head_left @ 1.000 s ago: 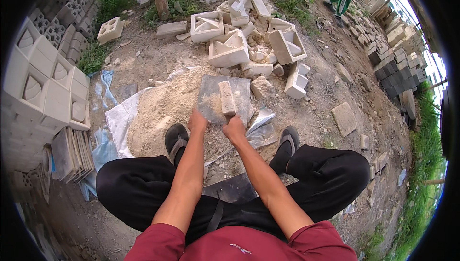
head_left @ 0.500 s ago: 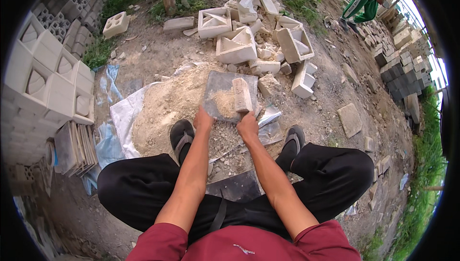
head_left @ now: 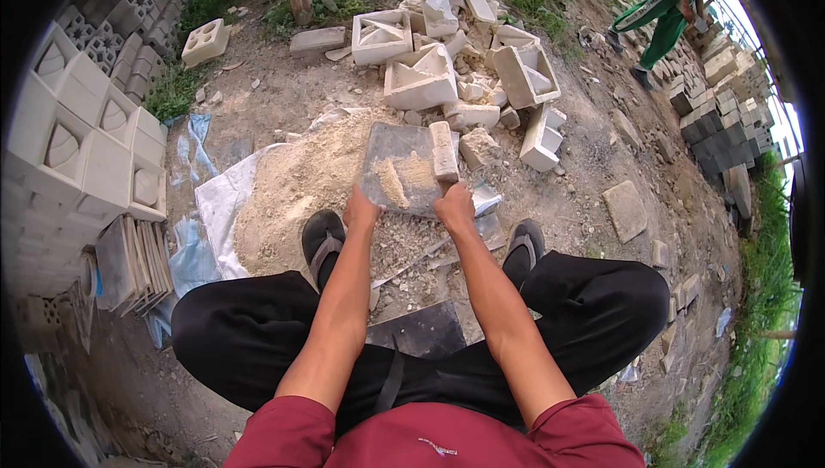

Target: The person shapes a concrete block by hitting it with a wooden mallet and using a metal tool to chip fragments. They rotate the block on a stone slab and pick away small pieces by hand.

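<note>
Hands: both bare and partly curled; left hand pinches the near left corner of a dark board, thumb on top, other fingers hidden; right hand is closed at the near end of a pale oblong block, its exact grip hidden.
Stacked blocks: cream, recessed fronts, at the ground's left side.
Rubble pile: beyond the board's far right corner, with hollow square blocks, some ribbed inside.
Sand heap: left of the board, on a white sheet.
Board: squarish, carrying the oblong block along its right edge.
Powder: pale streak near the board's middle.
Print: small, pale, on the maroon shirt; white lettering on a co-worker's green trousers.
</note>
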A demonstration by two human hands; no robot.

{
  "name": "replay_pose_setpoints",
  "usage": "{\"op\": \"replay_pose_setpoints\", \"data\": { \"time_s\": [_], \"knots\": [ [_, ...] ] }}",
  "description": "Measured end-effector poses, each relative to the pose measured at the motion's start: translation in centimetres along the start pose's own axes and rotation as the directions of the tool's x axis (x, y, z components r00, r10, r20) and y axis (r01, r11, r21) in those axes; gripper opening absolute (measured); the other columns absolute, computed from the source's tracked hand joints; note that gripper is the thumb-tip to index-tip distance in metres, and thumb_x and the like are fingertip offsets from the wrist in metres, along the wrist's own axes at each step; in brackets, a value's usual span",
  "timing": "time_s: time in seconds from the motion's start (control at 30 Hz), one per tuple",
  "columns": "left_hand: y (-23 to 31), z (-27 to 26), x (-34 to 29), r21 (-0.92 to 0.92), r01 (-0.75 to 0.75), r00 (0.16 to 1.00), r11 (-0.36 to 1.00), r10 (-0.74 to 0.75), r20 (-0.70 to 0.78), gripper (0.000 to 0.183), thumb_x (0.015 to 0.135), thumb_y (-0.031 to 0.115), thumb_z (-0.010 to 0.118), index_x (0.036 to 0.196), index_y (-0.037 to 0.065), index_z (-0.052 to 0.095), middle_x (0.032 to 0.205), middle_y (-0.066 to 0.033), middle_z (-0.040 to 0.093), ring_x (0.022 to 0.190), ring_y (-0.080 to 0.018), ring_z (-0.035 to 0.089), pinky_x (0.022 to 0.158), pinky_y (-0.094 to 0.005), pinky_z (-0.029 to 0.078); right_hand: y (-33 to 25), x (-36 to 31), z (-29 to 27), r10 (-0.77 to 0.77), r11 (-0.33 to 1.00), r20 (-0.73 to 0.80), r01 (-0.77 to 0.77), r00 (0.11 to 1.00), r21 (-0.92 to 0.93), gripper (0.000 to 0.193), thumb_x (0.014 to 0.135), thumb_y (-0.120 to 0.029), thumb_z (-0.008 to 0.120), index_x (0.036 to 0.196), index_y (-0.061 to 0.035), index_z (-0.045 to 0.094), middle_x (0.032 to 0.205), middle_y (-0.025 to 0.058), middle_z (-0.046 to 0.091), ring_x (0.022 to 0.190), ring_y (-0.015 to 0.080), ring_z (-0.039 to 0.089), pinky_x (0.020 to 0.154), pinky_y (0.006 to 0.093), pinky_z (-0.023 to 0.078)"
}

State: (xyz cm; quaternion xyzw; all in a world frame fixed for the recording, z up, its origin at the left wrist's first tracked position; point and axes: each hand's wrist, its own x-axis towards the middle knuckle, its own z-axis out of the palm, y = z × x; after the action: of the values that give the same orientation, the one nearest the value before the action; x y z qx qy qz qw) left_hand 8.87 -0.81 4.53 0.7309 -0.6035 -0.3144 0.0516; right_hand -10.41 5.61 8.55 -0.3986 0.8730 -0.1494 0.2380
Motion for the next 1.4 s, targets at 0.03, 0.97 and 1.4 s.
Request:
{"op": "replay_pose_setpoints", "data": {
  "time_s": [0.03,0.97,1.4],
  "knots": [
    [-0.1,-0.1,0.0,0.006,0.005,1.000,1.000,-0.005,0.001,0.072,0.065,0.025,0.084,0.123,0.008,0.044,0.108,-0.0176,0.064,0.103,-0.0339,0.062,0.084,-0.0453,0.050,0.2,-1.0,0.4,0.012,1.000,0.016,-0.012,1.000,0.005,0.047,0.077,-0.016,0.067,0.109,0.0088,0.043,0.099,0.0288,0.064,0.095,0.0418,0.064,0.082,0.0457,0.052],
    [0.6,0.4,0.0,-0.013,0.039,0.999,0.999,-0.038,0.023,0.073,0.067,0.026,0.083,0.126,0.009,0.044,0.112,-0.0181,0.063,0.107,-0.0342,0.061,0.086,-0.0473,0.048,1.3,-0.8,3.1,-0.175,0.982,0.083,0.169,0.981,0.081,0.060,0.072,-0.025,0.069,0.112,0.0147,0.046,0.097,0.0315,0.063,0.093,0.0443,0.063,0.081,0.0450,0.052],
    [0.2,0.3,-0.5,0.064,-0.010,1.000,0.998,0.011,-0.012,0.066,0.071,0.029,0.081,0.121,0.007,0.045,0.108,-0.0202,0.064,0.105,-0.0362,0.061,0.084,-0.0464,0.049,-2.7,-2.8,4.3,-0.108,0.994,0.200,0.099,0.974,0.051,0.061,0.075,-0.016,0.067,0.120,0.0113,0.035,0.103,0.0337,0.061,0.099,0.0430,0.061,0.086,0.0465,0.050]
  ]
}}
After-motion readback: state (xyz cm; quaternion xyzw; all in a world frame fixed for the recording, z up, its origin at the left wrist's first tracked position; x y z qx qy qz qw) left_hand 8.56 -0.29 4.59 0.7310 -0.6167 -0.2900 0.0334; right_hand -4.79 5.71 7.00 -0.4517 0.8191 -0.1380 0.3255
